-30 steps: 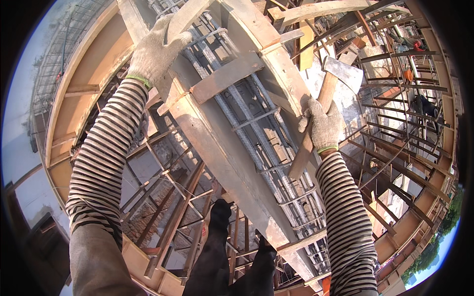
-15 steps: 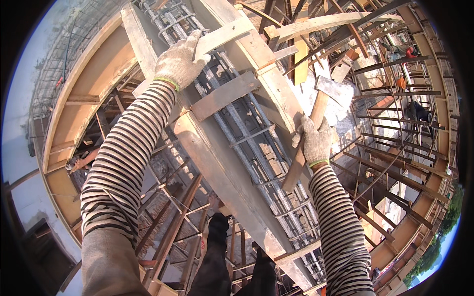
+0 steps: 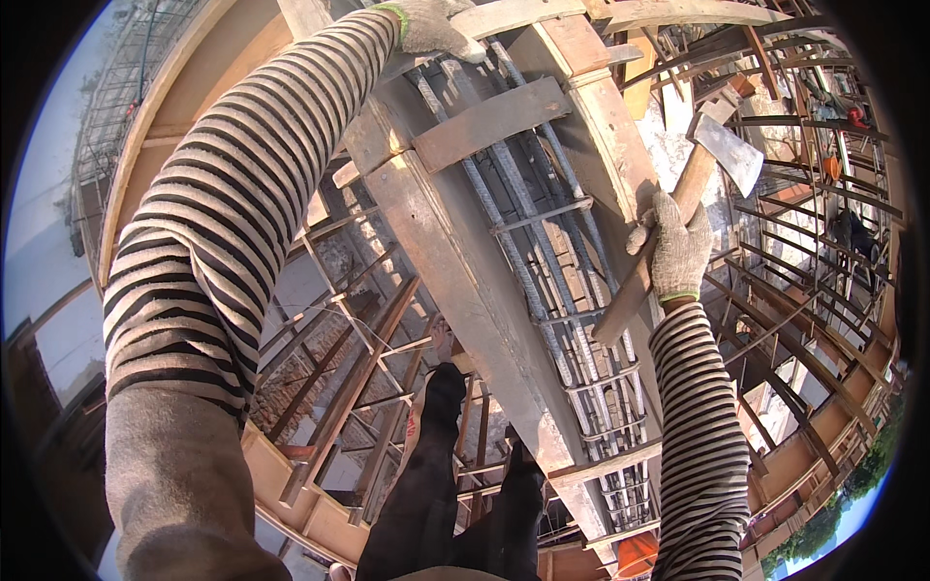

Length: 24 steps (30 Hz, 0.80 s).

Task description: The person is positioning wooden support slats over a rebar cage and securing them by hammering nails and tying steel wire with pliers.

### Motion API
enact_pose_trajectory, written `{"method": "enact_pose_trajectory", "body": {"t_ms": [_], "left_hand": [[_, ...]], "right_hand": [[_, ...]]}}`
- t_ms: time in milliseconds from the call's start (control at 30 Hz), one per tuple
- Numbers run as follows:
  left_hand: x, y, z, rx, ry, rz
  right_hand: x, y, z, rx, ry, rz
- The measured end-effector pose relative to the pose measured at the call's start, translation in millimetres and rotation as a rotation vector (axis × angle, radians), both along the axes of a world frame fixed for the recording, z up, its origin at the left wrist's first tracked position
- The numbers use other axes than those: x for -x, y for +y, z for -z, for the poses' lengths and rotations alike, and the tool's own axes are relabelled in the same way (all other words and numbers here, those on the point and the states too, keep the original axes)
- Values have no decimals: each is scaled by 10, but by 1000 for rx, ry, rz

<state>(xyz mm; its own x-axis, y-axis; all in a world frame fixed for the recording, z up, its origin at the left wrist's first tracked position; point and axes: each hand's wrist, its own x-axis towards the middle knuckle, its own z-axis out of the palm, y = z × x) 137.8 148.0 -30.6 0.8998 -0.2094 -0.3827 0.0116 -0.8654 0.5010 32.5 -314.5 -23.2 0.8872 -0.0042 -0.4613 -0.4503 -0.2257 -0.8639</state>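
Higher in the view than half a second ago, the left hand (image 3: 428,27), in a dusty pale knitted glove, now meets the upper rim, and the whole scene has shifted too. Beneath lies a long wooden formwork trough (image 3: 436,232) with thick grey-brown plank sides. Grey ribbed steel bars (image 3: 519,198) already run inside it, hooped together and uncovered. One flat brown wooden crosspiece (image 3: 492,126) spans the trough's two edges; a pale wooden crosspiece (image 3: 518,14) lies farther up, and a narrow tan batten (image 3: 610,463) crosses near the lower end. Between the brown and tan pieces nothing else bridges the edges, so that stretch looks unbraced; whether the pale one is fastened cannot be told. Slanting over the trough's right edge is a hatchet (image 3: 694,178) with a brown wooden handle and broad grey steel head, the head outside that edge. The gloved right hand (image 3: 681,254) has its fingers wrapped around the mid-handle. On the left, the thumb stands apart; the other fingers are cropped, so their grip cannot be told.
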Motion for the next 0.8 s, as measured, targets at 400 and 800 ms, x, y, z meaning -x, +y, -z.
{"method": "enact_pose_trajectory", "body": {"t_ms": [400, 800], "left_hand": [[-135, -484, -382, 85, 91, 3], [164, -799, -208, -325, -201, -212]], "right_hand": [[-74, -87, 7, 126, -138, -19], [-25, -95, -51, 292, -54, -36]]}}
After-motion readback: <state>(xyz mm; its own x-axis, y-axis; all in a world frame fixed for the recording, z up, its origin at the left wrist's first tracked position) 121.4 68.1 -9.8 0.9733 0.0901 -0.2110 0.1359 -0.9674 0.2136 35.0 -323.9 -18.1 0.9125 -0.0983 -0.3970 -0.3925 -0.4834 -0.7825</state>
